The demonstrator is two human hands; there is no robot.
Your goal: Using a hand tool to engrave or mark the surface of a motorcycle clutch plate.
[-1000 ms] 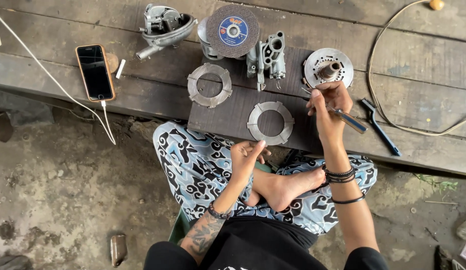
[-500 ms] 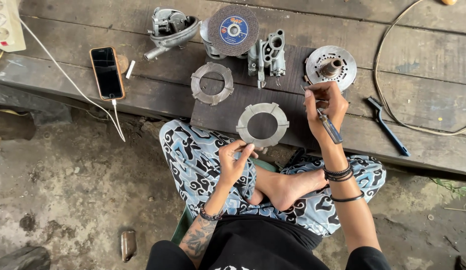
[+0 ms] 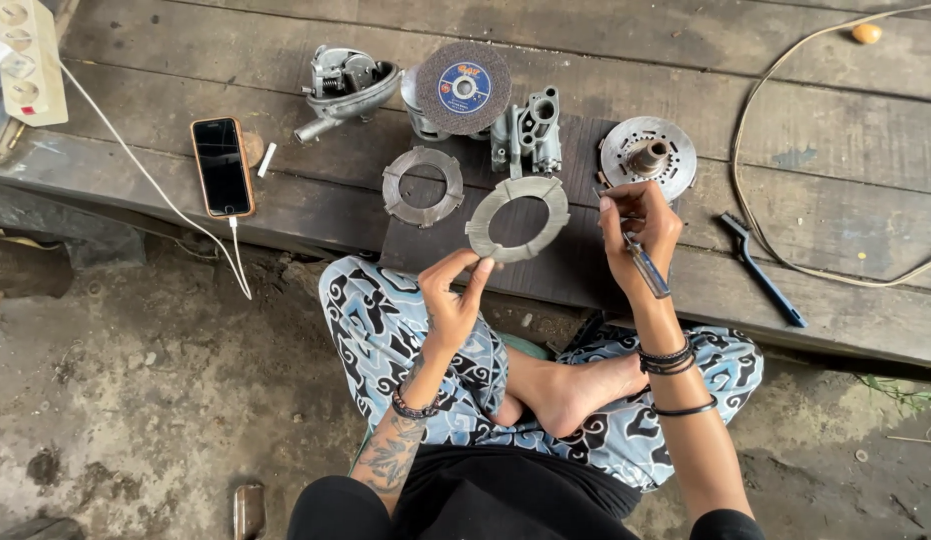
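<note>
My left hand (image 3: 454, 296) pinches the near edge of a grey ring-shaped clutch plate (image 3: 518, 218) and holds it up over the wooden deck. My right hand (image 3: 638, 232) grips a thin screwdriver-like tool (image 3: 647, 266) with a blue handle, its tip close to the plate's right side. A second ring plate (image 3: 423, 186) lies flat on the boards to the left. A round metal hub (image 3: 648, 157) sits just beyond my right hand.
A cutting disc (image 3: 464, 87) leans on a metal housing (image 3: 528, 130); another engine part (image 3: 343, 85) lies left of it. A phone (image 3: 223, 166) charges by cable from a power strip (image 3: 26, 60). A black brush (image 3: 763, 268) and a cord (image 3: 786, 150) lie right.
My left hand rose from my lap and lifted the ring plate off the boards. My right hand with the tool stayed near the plate's right edge. The camera moved closer.
</note>
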